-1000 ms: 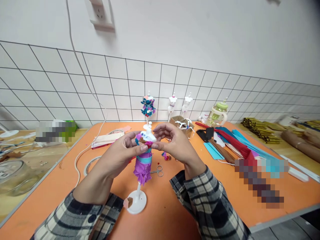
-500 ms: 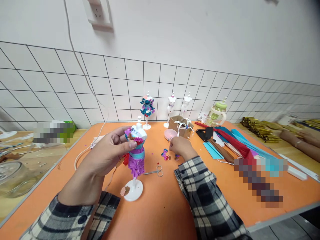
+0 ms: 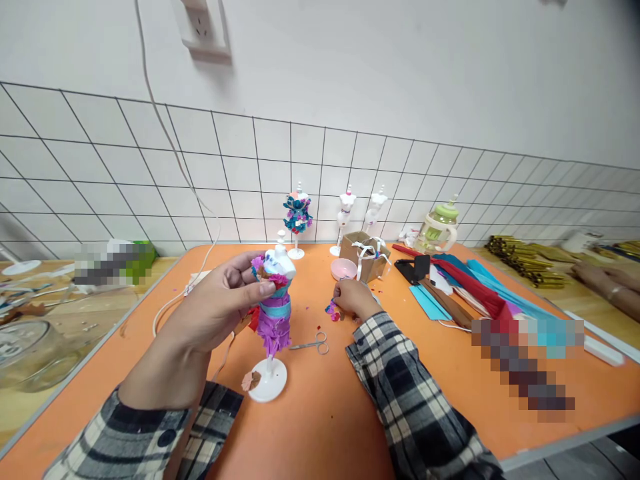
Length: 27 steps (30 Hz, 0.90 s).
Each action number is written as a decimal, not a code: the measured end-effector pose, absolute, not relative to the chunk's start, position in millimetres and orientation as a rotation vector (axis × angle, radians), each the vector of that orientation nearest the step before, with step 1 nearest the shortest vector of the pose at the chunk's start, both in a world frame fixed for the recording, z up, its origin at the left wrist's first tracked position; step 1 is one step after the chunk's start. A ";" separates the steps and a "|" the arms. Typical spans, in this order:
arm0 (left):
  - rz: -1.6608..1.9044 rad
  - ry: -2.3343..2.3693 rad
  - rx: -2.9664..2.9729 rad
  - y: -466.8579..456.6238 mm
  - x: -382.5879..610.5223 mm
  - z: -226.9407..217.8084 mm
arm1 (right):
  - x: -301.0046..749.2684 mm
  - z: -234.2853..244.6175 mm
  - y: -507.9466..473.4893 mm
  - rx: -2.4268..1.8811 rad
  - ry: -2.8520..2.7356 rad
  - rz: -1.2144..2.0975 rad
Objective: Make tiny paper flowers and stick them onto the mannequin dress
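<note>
My left hand (image 3: 233, 293) is closed around the upper part of a small white mannequin (image 3: 277, 320), dressed in purple and turquoise crepe paper with coloured bits at the chest. The mannequin stands upright on its round white base, where a pinkish-brown paper scrap (image 3: 251, 381) lies. My right hand (image 3: 354, 298) is over a little pile of purple, blue and red paper bits (image 3: 333, 310), fingers pinched together at its edge. Whether a piece is between those fingertips is hidden. Small scissors (image 3: 313, 343) lie on the orange table between the mannequin and my right hand.
Behind my right hand are a pink bowl (image 3: 344, 269) and a cardboard box (image 3: 361, 248) with white ribbon. A decorated mannequin (image 3: 297, 215) and two plainer ones stand by the wall. Crepe paper rolls (image 3: 480, 293) and a green-lidded bottle (image 3: 439, 227) are on the right; another person's arm (image 3: 607, 287) rests beyond.
My right hand has come down and nearer, from beside the pink bowl to the paper bits. My left hand keeps its hold on the mannequin. The view has shifted slightly.
</note>
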<state>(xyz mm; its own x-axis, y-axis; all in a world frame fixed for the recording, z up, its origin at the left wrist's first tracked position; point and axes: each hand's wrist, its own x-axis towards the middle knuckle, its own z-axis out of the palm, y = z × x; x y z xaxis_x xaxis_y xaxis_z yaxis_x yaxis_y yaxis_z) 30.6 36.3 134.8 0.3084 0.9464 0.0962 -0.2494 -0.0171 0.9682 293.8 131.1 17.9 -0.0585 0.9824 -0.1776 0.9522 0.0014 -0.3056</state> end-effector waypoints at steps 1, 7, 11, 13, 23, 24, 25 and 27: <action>1.125 0.764 1.192 36.2 30.7 135.5 | 295.4 22.0 130.9 -2.075 -2.111 0.523; 1.174 0.761 1.086 39.3 27.2 138.5 | 299.1 72.8 116.0 -1.775 -1.799 0.407; 1.133 0.714 1.082 39.7 28.5 135.5 | 288.8 110.5 80.9 -1.169 -1.515 0.798; 1.133 0.700 1.091 38.5 31.7 134.1 | 279.5 124.0 59.4 -0.886 -1.404 0.974; 1.090 0.661 1.126 36.1 41.3 133.1 | 235.7 143.2 13.7 -0.720 -1.485 0.963; 1.091 0.654 1.123 35.9 41.7 133.0 | 235.0 142.8 13.8 -0.740 -1.488 0.939; 1.094 0.647 1.124 35.6 42.1 133.0 | 234.6 142.4 14.0 -0.757 -1.490 0.923; 1.093 0.631 1.130 35.1 42.8 133.3 | 234.2 141.4 14.0 -0.771 -1.497 0.911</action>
<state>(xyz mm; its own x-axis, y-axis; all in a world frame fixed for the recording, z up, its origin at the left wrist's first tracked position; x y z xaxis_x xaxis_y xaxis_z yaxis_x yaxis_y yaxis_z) 42.8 35.1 133.3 0.3771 0.9192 0.1137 -0.3615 0.0330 0.9318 234.2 14.0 141.4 -0.1201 0.8690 0.4801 -0.0265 0.4806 -0.8766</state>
